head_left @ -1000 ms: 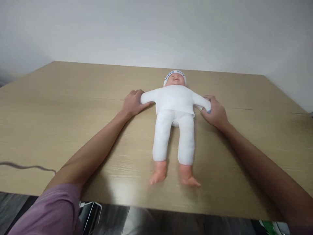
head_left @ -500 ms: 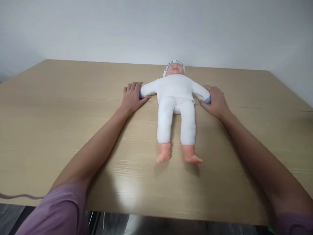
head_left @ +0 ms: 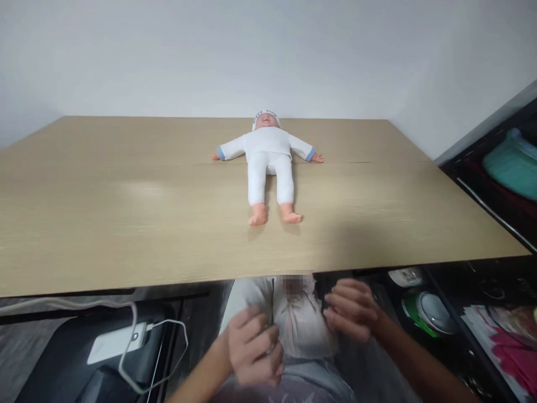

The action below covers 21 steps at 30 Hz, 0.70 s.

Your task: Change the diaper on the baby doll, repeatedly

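Note:
A baby doll [head_left: 268, 162] in a white suit and cap lies on its back, arms spread, at the far middle of the wooden table [head_left: 126, 224]. Neither hand touches it. Both hands are down below the table's near edge, at a pale cloth [head_left: 302, 330] in my lap. My left hand [head_left: 254, 350] has its fingers curled on the cloth's left side. My right hand [head_left: 352, 310], slightly blurred, has bent fingers against the cloth's right edge.
A white power bank [head_left: 113, 342] with a looping white cable lies on a dark surface under the table at lower left. Dark shelves at the right hold a teal cloth [head_left: 509, 162], bowls [head_left: 419, 305] and pink items [head_left: 516, 347]. A plain wall stands behind.
Both hands have let go of the doll's arms and pulled back below the table edge to the pale cloth. The view has backed away; the doll now lies alone, farther off.

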Each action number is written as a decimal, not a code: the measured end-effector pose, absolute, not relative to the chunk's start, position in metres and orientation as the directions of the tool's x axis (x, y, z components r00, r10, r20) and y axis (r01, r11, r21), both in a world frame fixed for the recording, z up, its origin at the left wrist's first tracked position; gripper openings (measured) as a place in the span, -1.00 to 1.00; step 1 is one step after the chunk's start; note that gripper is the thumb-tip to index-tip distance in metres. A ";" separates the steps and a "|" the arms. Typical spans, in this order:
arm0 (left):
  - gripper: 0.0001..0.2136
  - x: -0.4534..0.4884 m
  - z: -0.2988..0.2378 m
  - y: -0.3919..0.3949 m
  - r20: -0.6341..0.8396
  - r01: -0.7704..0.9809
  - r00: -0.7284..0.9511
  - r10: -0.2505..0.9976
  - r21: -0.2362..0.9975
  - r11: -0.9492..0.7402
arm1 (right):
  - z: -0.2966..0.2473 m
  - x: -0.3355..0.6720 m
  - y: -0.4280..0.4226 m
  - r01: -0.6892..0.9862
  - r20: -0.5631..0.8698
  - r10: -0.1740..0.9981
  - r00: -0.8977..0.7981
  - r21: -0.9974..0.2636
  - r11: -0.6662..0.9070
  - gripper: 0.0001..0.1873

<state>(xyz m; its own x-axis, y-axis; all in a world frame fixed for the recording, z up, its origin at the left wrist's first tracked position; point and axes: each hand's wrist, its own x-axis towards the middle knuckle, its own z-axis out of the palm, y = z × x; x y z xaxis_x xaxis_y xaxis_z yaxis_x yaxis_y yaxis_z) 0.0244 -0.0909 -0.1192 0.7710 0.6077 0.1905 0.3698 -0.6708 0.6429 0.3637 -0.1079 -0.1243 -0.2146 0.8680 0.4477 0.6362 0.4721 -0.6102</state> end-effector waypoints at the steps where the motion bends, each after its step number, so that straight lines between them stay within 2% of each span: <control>1: -0.67 0.029 -0.136 -0.115 0.143 0.430 0.744 0.652 0.645 -0.632 | -0.144 0.363 -0.133 0.569 0.469 0.834 -0.290 -0.616 0.545 -0.91; 2: -0.64 0.035 -0.150 -0.133 0.069 0.532 0.666 0.743 0.655 -0.537 | -0.162 0.361 -0.152 0.562 0.498 0.833 -0.242 -0.628 0.539 -0.90; 3: -0.61 0.040 -0.161 -0.145 0.006 0.619 0.567 0.824 0.657 -0.431 | -0.179 0.357 -0.166 0.602 0.488 0.870 -0.075 -0.673 0.429 -0.88; 5: -0.57 0.049 -0.175 -0.153 -0.114 0.705 0.401 0.909 0.672 -0.227 | -0.204 0.346 -0.178 0.589 0.317 0.920 0.231 -0.798 0.127 -0.76; 6: -0.58 0.053 -0.179 -0.151 -0.168 0.694 0.358 0.918 0.706 -0.141 | -0.214 0.341 -0.178 0.532 0.182 0.931 0.316 -0.847 -0.015 -0.67; 7: -0.57 0.058 -0.183 -0.148 -0.217 0.656 0.338 0.916 0.752 -0.063 | -0.221 0.336 -0.176 0.467 0.045 0.940 0.340 -0.875 -0.127 -0.58; 9: -0.53 0.070 -0.189 -0.137 -0.308 0.544 0.309 0.900 0.833 0.099 | -0.231 0.329 -0.168 0.373 -0.156 0.950 0.270 -0.893 -0.252 -0.42; 11: -0.47 0.088 -0.192 -0.128 -0.385 0.441 0.300 0.873 0.867 0.231 | -0.233 0.323 -0.158 0.331 -0.234 0.955 0.182 -0.900 -0.283 -0.34; 16: -0.35 0.119 -0.167 -0.139 -0.394 0.204 0.347 0.851 0.918 0.341 | -0.194 0.311 -0.162 0.240 -0.226 0.971 0.077 -0.941 -0.238 -0.28; 18: -0.33 0.113 -0.137 -0.160 -0.349 0.106 0.355 0.867 0.937 0.334 | -0.159 0.306 -0.183 0.175 -0.193 0.980 0.048 -0.964 -0.199 -0.33; 21: -0.40 0.094 -0.086 -0.197 -0.212 -0.009 0.360 0.908 0.973 0.231 | -0.100 0.298 -0.224 0.061 -0.118 0.993 0.001 -0.991 -0.118 -0.52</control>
